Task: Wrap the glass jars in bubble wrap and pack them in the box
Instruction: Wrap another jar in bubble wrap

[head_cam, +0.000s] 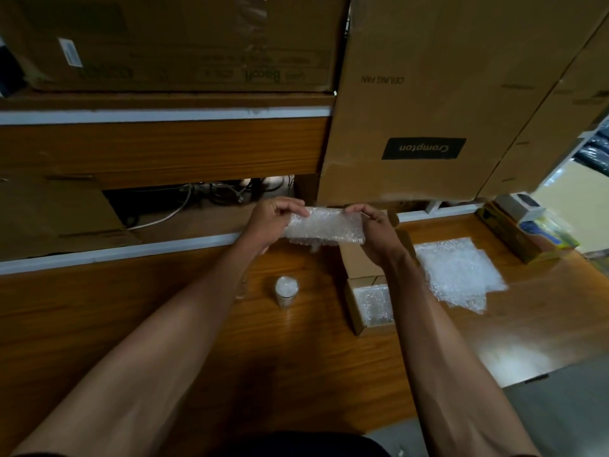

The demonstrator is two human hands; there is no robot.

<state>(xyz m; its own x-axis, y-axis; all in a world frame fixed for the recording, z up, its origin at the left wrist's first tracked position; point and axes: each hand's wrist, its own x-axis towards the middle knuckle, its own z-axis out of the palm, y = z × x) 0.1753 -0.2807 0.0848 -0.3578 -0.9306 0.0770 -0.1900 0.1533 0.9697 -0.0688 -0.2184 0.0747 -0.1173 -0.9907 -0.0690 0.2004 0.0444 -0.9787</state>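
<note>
Below the hands, a clear glass jar (286,290) stands unwrapped; the translucent bubble-wrapped bundle (324,225) is pinched endwise between left hand (271,222) and right hand (375,230); it should be rolled snug.

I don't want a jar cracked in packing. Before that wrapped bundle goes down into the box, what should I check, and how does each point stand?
1. Both hands hold the bundle: left hand and right hand grip its ends. Ok.
2. Wrap fully closed around the jar: cannot tell.
3. Small box open: ok.
4. Box padded: bubble wrap lies inside. Ok.
5. Room left in the box: cannot tell, the right forearm hides part.
6. Glass jar on the table unwrapped: not ok; spare sheets lie beside the box.
</note>
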